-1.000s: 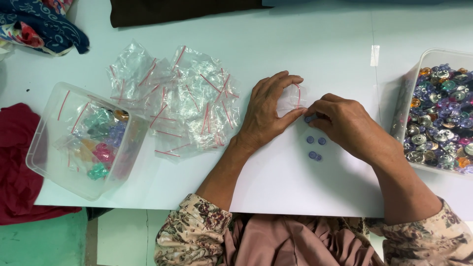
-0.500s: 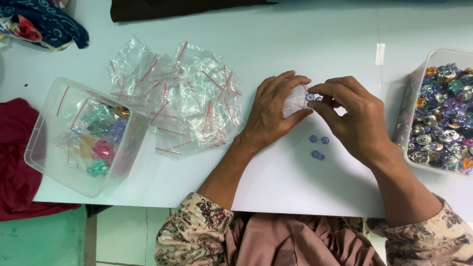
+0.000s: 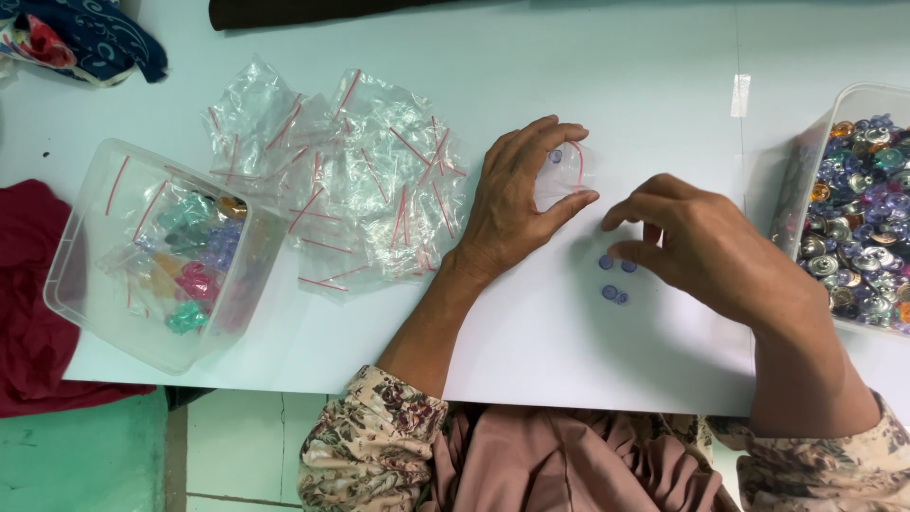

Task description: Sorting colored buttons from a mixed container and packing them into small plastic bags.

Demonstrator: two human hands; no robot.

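A white worktop (image 3: 588, 57) fills nearly the whole view, evenly lit, with soft shadows. Below its near edge on the left shows a green floor (image 3: 76, 455), joined by pale tiles (image 3: 237, 446) with dark grout lines. A dark red cloth (image 3: 28, 303) hangs over the worktop's left edge, and a blue patterned cloth (image 3: 85, 38) lies at the far left corner.

Hands (image 3: 607, 223) over blue beads (image 3: 613, 278)

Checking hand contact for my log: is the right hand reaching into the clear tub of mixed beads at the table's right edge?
No. The right hand is over the white table by the loose blue beads, outside the tub.
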